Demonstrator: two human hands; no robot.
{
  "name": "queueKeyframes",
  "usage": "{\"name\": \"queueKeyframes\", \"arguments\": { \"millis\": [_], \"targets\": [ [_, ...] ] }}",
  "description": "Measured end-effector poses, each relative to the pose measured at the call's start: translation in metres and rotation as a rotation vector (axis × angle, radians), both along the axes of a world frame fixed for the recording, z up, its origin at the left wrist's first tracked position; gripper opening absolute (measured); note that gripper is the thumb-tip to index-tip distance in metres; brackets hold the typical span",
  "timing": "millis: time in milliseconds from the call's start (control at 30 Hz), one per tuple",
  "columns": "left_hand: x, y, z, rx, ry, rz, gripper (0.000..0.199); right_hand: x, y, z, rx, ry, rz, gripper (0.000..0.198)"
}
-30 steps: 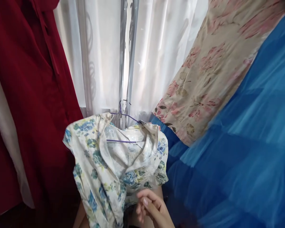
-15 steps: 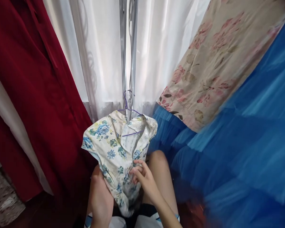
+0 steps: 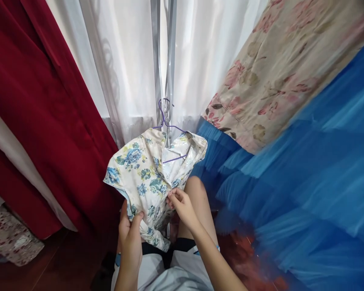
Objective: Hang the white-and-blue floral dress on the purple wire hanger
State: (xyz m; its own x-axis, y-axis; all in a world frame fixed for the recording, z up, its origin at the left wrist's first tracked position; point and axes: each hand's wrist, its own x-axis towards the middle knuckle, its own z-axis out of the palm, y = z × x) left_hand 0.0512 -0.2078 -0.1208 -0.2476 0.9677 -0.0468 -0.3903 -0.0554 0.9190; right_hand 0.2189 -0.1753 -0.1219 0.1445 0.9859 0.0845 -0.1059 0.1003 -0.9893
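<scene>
A: How far along are you?

B: On my feed, the floral blouse (image 3: 139, 171) is already on the purple hanger (image 3: 176, 127), beside the right knee (image 3: 197, 192) and in front of the white curtain (image 3: 130, 60). Under the V-neck, its front edges appear drawn together; I can't tell whether anything is fastened.

A: And the hands?

B: I have the right hand (image 3: 181, 205) pinching the blouse's front just below the neckline. The left hand (image 3: 131, 231) grips its side below the sleeve, thumb on top.

A: What's left?

B: The lower front is bunched in folds, so I'd judge that part not yet in order.

A: Any containers?

B: None I can make out. The hanger sits inside the blouse's shoulders, its bar showing through the neck opening. Its hook reaches the grey strips (image 3: 155, 52); whether it hangs from them, I can't tell.
</scene>
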Motion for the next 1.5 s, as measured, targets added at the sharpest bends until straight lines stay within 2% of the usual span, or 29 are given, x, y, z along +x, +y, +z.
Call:
{"name": "queueKeyframes", "arguments": {
  "millis": [100, 200, 267, 300, 367, 433, 500, 600, 700, 800, 933, 1100, 1200, 1300, 1400, 1467, 1500],
  "targets": [
    [-0.007, 0.006, -0.001, 0.058, 0.082, 0.039, 0.050, 0.003, -0.009, 0.000, -0.025, -0.020, 0.010, 0.032],
    [-0.006, 0.010, -0.001, 0.231, 0.281, 0.312, 0.060, 0.007, -0.020, -0.002, -0.052, -0.087, 0.045, 0.035],
    [0.000, 0.010, -0.003, 0.327, 0.427, 0.445, 0.055, 0.009, -0.027, -0.002, -0.040, -0.145, 0.066, 0.036],
    [0.005, 0.009, -0.005, 0.342, 0.488, 0.399, 0.045, 0.010, -0.030, -0.002, -0.025, -0.170, 0.077, 0.035],
    [0.020, 0.008, -0.014, 0.335, 0.551, 0.118, 0.031, 0.013, -0.034, -0.002, 0.005, -0.209, 0.098, 0.031],
    [0.036, 0.008, -0.026, 0.320, 0.496, -0.196, 0.034, 0.015, -0.037, -0.001, 0.019, -0.234, 0.123, 0.026],
    [0.051, 0.009, -0.037, 0.326, 0.395, -0.337, 0.036, 0.018, -0.041, 0.001, 0.027, -0.266, 0.142, 0.023],
    [0.062, 0.011, -0.042, 0.353, 0.422, -0.358, 0.013, 0.023, -0.045, 0.004, 0.016, -0.290, 0.147, 0.025],
    [0.062, 0.008, -0.037, 0.387, 0.502, -0.337, 0.013, 0.024, -0.049, 0.009, -0.040, -0.191, 0.124, 0.026],
    [0.057, 0.003, -0.033, 0.371, 0.480, -0.320, 0.016, 0.020, -0.044, 0.024, -0.078, -0.061, 0.118, 0.032],
    [0.049, 0.003, -0.040, 0.348, 0.534, -0.313, 0.019, 0.015, -0.015, 0.067, -0.022, -0.040, 0.098, 0.030],
    [0.043, 0.010, -0.052, 0.341, 0.560, -0.369, 0.015, 0.017, 0.041, 0.140, 0.178, -0.228, 0.036, 0.025],
    [0.045, 0.015, -0.060, 0.369, 0.582, -0.388, 0.015, 0.020, 0.065, 0.169, 0.267, -0.209, 0.072, 0.029],
    [0.051, 0.018, -0.076, 0.397, 0.590, -0.371, 0.017, 0.023, 0.077, 0.179, 0.247, -0.077, 0.089, 0.028],
    [0.054, 0.022, -0.087, 0.376, 0.597, -0.367, 0.018, 0.024, 0.076, 0.173, 0.213, 0.001, 0.104, 0.025],
    [0.052, 0.030, -0.079, 0.356, 0.614, -0.340, 0.018, 0.023, 0.070, 0.167, 0.216, 0.018, 0.096, 0.024],
    [0.050, 0.035, -0.068, 0.359, 0.620, -0.299, 0.019, 0.022, 0.066, 0.165, 0.224, 0.012, 0.090, 0.024]
  ]
}}
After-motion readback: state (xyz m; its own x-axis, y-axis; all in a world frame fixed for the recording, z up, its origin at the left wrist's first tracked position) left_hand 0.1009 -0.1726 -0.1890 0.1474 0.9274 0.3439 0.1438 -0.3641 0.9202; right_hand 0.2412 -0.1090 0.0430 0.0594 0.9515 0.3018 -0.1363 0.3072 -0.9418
